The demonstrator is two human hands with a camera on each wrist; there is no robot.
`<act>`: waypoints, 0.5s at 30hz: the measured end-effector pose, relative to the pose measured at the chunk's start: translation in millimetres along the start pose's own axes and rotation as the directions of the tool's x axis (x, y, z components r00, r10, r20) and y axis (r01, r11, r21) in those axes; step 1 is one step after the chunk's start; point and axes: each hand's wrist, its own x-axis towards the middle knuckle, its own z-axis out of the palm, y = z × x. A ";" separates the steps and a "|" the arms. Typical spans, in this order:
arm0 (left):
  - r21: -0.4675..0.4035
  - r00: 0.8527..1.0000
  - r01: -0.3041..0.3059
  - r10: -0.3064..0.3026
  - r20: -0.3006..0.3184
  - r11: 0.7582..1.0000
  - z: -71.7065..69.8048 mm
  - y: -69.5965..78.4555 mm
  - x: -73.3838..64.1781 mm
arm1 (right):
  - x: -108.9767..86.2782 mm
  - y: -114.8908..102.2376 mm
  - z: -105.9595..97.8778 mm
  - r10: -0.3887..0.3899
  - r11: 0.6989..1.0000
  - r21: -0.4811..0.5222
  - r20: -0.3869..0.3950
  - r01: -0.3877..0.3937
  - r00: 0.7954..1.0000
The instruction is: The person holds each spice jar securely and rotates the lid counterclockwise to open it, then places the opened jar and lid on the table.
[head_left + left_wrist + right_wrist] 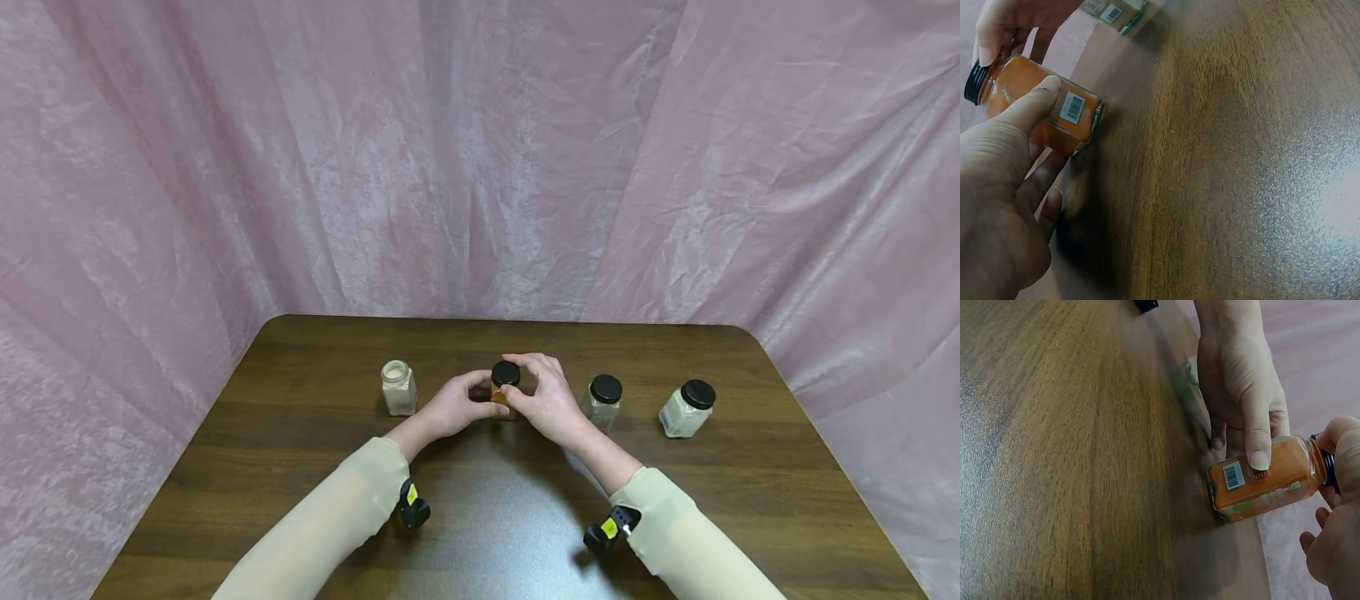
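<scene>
A square glass spice jar point(1272, 478) of orange powder with a black screw lid point(506, 372) stands near the back middle of the table. My left hand point(456, 406) grips the jar's body from the left, its thumb point(1038, 100) across the side beside a barcode label point(1072, 107). From the right, my right hand point(550, 403) pinches the black lid between thumb and fingers. The lid sits on the jar's neck in both wrist views.
To the left stands a lidless jar point(399, 390) of pale powder. Two black-lidded jars are on the right: a nearer one point(602, 402), close to my right wrist, and a white-filled one point(686, 410) farther out. A pink curtain point(480, 167) hangs behind the wooden table point(480, 517).
</scene>
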 end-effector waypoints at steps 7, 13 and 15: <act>0.004 1.000 0.006 -0.006 0.003 1.000 -0.6 0.9 -0.8 | 1.1 1.0 0.2 0.012 1.000 0.010 0.018 -0.012 1.000; 0.010 1.000 0.009 -0.009 0.000 1.000 -0.1 0.6 -1.2 | 1.0 1.5 0.2 0.014 1.000 0.007 0.026 -0.014 1.000; 0.014 1.000 0.009 -0.009 0.000 1.000 -0.1 0.7 -1.0 | 0.7 0.9 -0.5 0.018 1.000 0.010 0.029 -0.018 0.999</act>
